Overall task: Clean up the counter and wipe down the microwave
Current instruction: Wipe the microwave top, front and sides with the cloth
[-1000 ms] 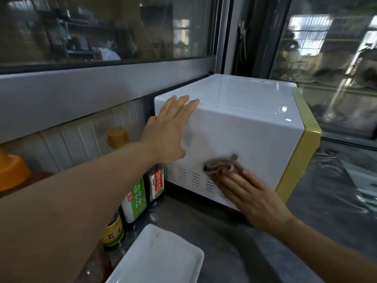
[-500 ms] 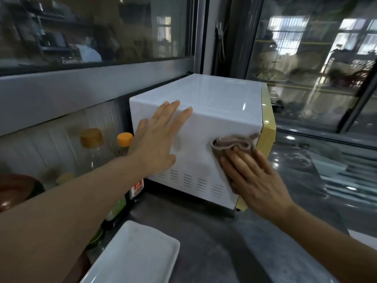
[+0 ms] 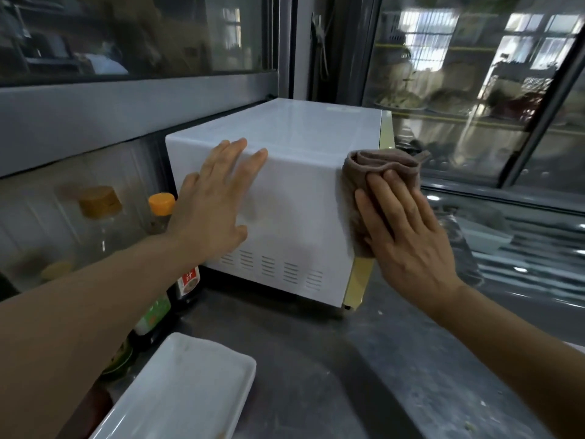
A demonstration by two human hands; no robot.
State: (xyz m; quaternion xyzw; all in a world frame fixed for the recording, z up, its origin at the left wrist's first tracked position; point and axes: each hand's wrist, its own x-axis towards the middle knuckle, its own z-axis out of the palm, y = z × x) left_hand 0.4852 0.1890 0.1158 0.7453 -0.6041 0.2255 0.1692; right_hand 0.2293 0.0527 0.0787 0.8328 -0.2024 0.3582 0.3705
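1. Microwave [image 3: 294, 198] stands on the grey counter [image 3: 395, 375], long axis running away toward the window, gold front facing right.
2. Left hand [image 3: 215, 204] lies flat, fingers straight, on its white side.
3. Right hand [image 3: 408, 236] presses a brown cloth [image 3: 376, 166] with straight fingers at the front corner.

glass windows [image 3: 474, 90] | grey frame [image 3: 126, 115] | daylight reflections

The dark grey bench [image 3: 395, 375] carries a white microwave [image 3: 285, 217], a white rectangular tray [image 3: 177, 391] and several bottles [image 3: 152, 312] alongside.
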